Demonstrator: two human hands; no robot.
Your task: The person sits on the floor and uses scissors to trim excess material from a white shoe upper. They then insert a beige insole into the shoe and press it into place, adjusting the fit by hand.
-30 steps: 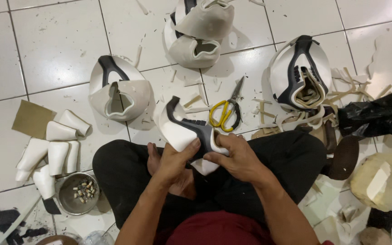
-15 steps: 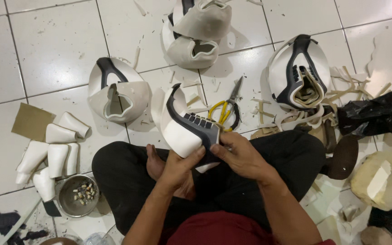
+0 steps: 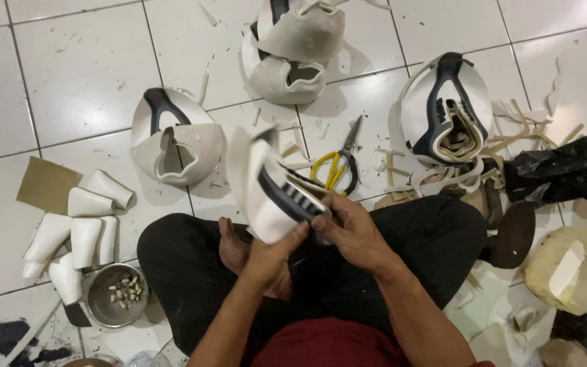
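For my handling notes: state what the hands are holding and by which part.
Both hands grip one white shoe upper with dark trim at its lower end: left hand from beneath, right hand at the black striped edge.

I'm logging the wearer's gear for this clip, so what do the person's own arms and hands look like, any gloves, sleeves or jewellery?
Both forearms are bare with no sleeves reaching them. The left hand and right hand are ungloved, and no ring, watch or bracelet shows. The person wears a dark red top and black trousers, and a bare foot shows.
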